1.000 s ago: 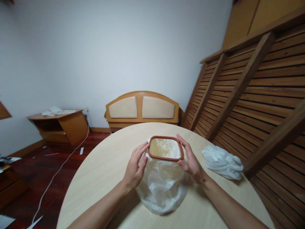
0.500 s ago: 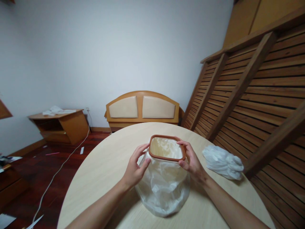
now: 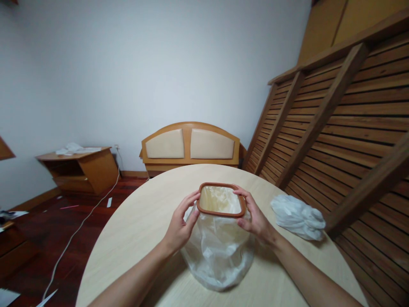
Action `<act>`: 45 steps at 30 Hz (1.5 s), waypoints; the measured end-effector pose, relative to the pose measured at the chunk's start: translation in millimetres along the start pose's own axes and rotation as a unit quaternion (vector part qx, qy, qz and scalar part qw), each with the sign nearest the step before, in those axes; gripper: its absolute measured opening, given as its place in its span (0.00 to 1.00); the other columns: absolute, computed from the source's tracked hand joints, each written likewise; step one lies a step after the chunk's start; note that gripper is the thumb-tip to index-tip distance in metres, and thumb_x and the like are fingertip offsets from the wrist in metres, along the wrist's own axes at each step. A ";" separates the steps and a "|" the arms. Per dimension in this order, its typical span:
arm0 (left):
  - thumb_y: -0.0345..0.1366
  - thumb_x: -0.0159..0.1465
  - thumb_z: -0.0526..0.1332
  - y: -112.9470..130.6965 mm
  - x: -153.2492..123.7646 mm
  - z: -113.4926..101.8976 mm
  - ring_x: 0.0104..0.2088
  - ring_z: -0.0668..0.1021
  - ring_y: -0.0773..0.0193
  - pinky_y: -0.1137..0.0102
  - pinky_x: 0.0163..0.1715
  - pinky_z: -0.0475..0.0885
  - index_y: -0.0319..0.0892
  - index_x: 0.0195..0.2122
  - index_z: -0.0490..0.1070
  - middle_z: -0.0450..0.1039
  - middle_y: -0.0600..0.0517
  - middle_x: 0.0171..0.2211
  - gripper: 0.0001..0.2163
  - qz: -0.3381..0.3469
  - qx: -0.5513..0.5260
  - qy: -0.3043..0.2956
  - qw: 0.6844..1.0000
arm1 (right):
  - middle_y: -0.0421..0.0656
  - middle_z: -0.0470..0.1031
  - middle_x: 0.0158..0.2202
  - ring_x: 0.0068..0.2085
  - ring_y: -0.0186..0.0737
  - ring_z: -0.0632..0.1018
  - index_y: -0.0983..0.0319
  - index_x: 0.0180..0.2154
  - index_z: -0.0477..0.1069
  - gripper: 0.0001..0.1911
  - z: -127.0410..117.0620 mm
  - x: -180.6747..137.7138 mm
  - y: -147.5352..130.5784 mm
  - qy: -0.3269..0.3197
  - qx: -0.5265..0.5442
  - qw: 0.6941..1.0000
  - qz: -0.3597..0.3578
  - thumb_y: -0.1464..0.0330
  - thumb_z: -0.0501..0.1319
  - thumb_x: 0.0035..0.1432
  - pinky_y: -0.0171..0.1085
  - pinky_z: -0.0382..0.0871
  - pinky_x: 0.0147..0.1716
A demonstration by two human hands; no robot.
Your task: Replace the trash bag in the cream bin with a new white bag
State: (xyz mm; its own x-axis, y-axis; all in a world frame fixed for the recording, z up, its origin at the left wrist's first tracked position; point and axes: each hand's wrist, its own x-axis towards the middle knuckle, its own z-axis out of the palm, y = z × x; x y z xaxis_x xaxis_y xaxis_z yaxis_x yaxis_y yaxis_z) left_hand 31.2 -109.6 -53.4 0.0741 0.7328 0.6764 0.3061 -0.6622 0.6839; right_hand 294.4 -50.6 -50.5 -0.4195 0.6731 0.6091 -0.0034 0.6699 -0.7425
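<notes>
Going left to right: the round table (image 3: 128,238) fills the bottom half. The left hand (image 3: 179,228) is just left of centre, fingers curled onto the left edge of a brown frame (image 3: 220,213) with the thumb on the near side. The frame sits on top of a thin white bag (image 3: 217,256), which is draped over some small container underneath. I can't really see the container itself. It all stands in the middle of the table, close to the person.

The right hand (image 3: 255,219) grips the frame's right edge, so both hands are closed on it. Well off to the right lies a crumpled bag (image 3: 298,217), touching nothing.

My guess on handling: the frame looks like stiff, light plastic and is the only solid place to grab, at the short ends as here. The bag is flimsy, slippery film that would slide or tear if pinched.

The opening faces up, roughly level. The frame is a rounded rectangle, and its long side runs left to right between the hands.
</notes>
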 end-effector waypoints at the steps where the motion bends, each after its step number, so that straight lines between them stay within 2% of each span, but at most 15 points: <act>1: 0.40 0.72 0.57 -0.3 0.0 0.2 0.65 0.68 0.53 0.55 0.65 0.63 0.48 0.61 0.68 0.66 0.44 0.64 0.18 0.000 0.000 0.000 1.000 | 0.50 0.53 0.69 0.70 0.56 0.55 0.51 0.59 0.58 0.40 -1.0 -0.2 0.6 -0.003 -0.013 1.000 -0.002 0.44 0.67 0.51 0.57 0.47 0.68; 6: 0.40 0.72 0.57 0.3 1.1 0.0 0.65 0.67 0.53 0.55 0.65 0.62 0.48 0.62 0.67 0.66 0.44 0.65 0.18 0.006 0.002 -0.010 1.000 | 0.52 0.52 0.70 0.71 0.58 0.54 0.52 0.57 0.60 0.39 -5.5 0.1 0.3 -0.017 -0.066 0.998 -0.010 0.42 0.67 0.51 0.59 0.45 0.68; 13: 0.39 0.72 0.56 -0.9 0.4 -1.8 0.67 0.66 0.54 0.55 0.67 0.60 0.49 0.64 0.65 0.64 0.45 0.66 0.19 0.019 0.029 -0.024 0.999 | 0.52 0.52 0.70 0.71 0.57 0.54 0.52 0.57 0.60 0.39 -3.6 -0.2 -3.5 -0.011 -0.012 1.000 0.006 0.38 0.63 0.52 0.59 0.46 0.68; 22: 0.40 0.72 0.55 -1.8 -0.8 -1.3 0.68 0.64 0.54 0.55 0.68 0.59 0.48 0.66 0.62 0.62 0.45 0.67 0.22 0.034 0.041 -0.033 0.998 | 0.52 0.55 0.69 0.70 0.56 0.57 0.52 0.55 0.61 0.38 -7.4 1.2 -2.5 -0.013 0.000 1.000 0.003 0.40 0.66 0.50 0.56 0.50 0.67; 33: 0.41 0.73 0.54 2.7 3.8 0.9 0.65 0.68 0.53 0.54 0.66 0.61 0.47 0.62 0.67 0.66 0.44 0.64 0.18 0.001 0.008 -0.017 1.000 | 0.55 0.55 0.69 0.69 0.59 0.59 0.55 0.52 0.65 0.35 -13.1 2.8 -0.5 -0.032 -0.092 0.995 -0.019 0.42 0.67 0.50 0.58 0.51 0.67; 39: 0.40 0.72 0.55 2.3 4.6 -1.1 0.64 0.68 0.53 0.53 0.66 0.62 0.47 0.61 0.67 0.67 0.44 0.63 0.17 0.009 0.016 -0.019 1.000 | 0.54 0.54 0.70 0.70 0.60 0.58 0.55 0.52 0.65 0.37 -11.9 2.0 -3.6 -0.033 -0.074 0.997 -0.009 0.38 0.64 0.51 0.59 0.50 0.67; 45: 0.41 0.72 0.55 2.4 5.3 -5.6 0.64 0.70 0.53 0.54 0.65 0.64 0.47 0.62 0.68 0.69 0.44 0.63 0.19 0.021 0.042 -0.022 0.999 | 0.54 0.55 0.70 0.71 0.58 0.56 0.55 0.49 0.64 0.33 -8.4 3.0 -11.9 -0.027 -0.053 0.998 0.016 0.39 0.61 0.53 0.57 0.48 0.68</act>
State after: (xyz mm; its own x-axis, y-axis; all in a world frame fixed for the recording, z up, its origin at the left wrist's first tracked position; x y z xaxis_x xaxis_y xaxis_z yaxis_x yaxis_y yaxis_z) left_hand 27.0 -108.2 -46.7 0.1290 0.7116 0.6907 0.3807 -0.6787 0.6281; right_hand 300.8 -53.9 -37.5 -0.4668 0.6789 0.5667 0.1063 0.6793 -0.7261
